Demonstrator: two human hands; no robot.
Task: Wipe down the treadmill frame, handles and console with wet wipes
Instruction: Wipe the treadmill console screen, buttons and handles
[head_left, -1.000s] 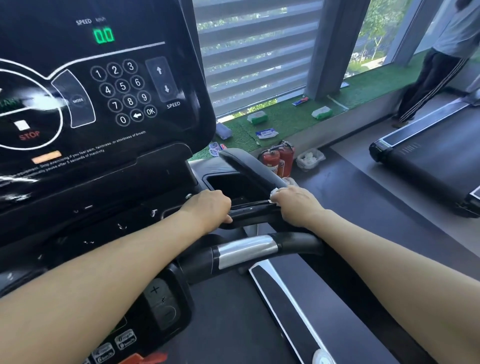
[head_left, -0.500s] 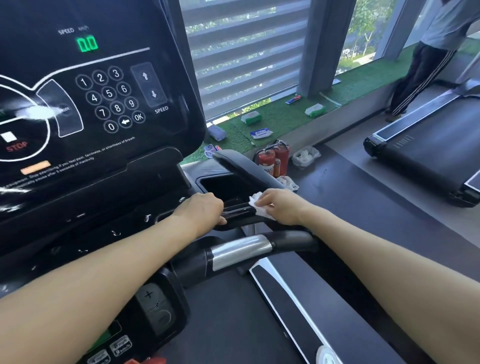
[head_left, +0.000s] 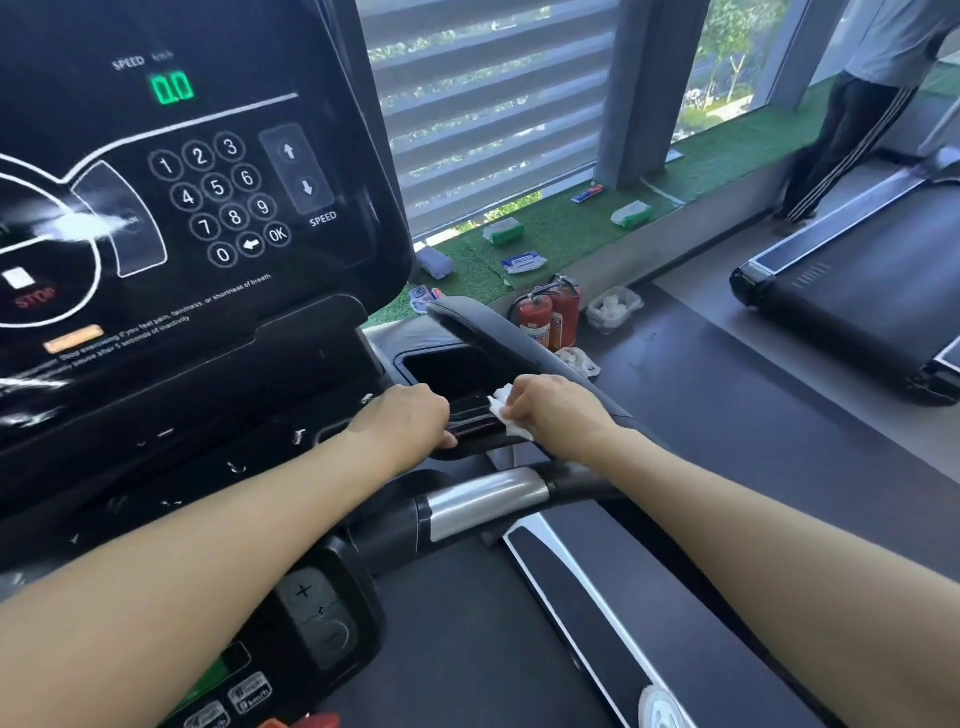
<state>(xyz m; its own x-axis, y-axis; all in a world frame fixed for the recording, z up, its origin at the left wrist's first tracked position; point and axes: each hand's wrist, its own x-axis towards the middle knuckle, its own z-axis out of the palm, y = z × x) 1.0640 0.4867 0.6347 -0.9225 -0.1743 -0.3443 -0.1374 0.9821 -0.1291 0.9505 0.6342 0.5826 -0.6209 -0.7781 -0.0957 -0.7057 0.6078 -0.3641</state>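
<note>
The black treadmill console (head_left: 197, 218) fills the upper left, its speed readout showing 0.0. Below it runs a black side handle (head_left: 470, 418) beside a cup holder recess (head_left: 447, 366). My left hand (head_left: 402, 421) is closed around that handle. Just to its right, my right hand (head_left: 558, 410) presses a white wet wipe (head_left: 506, 415) against the same handle. A lower handlebar with a silver grip sensor (head_left: 485, 499) lies under both wrists.
Several wipe packs (head_left: 523, 264) lie on the green turf sill by the window. Two red fire extinguishers (head_left: 548, 314) and a clear tub (head_left: 613, 309) stand on the floor. A second treadmill (head_left: 852, 291) stands at right, with a person's legs (head_left: 847, 150) beside it.
My right hand has slid left along the handle toward my left hand, and more of the wipe shows under its fingers. My left hand stays gripping the handle.
</note>
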